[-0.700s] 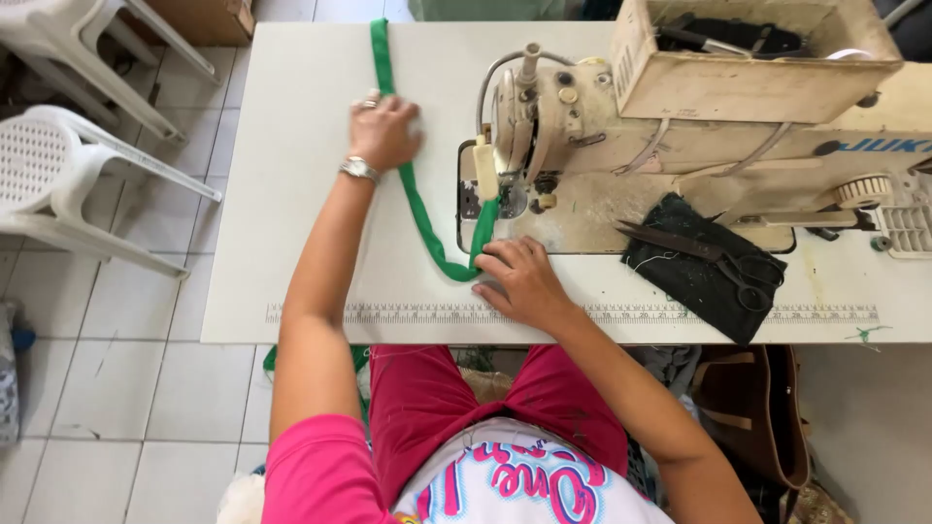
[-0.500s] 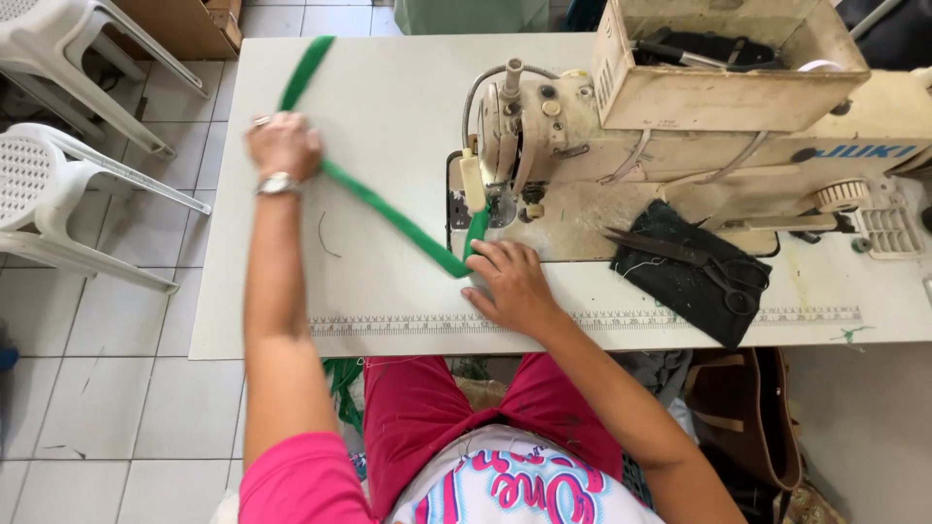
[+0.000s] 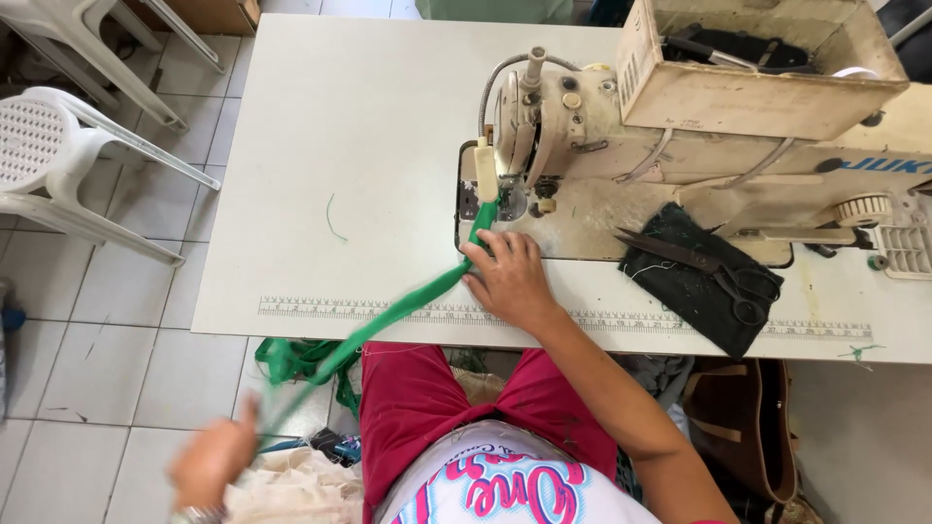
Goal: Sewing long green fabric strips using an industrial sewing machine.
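At the near edge of the white sewing table [image 3: 349,146], the person's right hand [image 3: 510,277] lies flat, palm down, fingers spread and pointing toward the needle area of the cream sewing machine [image 3: 602,126]; its fingertips press a green fabric strip [image 3: 417,296] against the tabletop, not gripping it but pinning it. The forearm runs back toward the near right, elbow bent out over the lap. The left hand [image 3: 214,461] is down low at the near left, off the table and over the tiled floor [image 3: 87,340], blurred; it seems closed around the strip's far-down end, though the blur keeps me from being sure of the grip. A watch band shows at that wrist. The strip itself is narrow and bright green, running taut in a straight diagonal from under the machine's presser foot, past the right fingertips, across the printed ruler at the table's edge and down to the left hand. More of the same green cloth is heaped below the table edge. To the right, dark scissors [image 3: 709,267] rest on a black cloth [image 3: 680,301] beside the machine, well apart from both hands.
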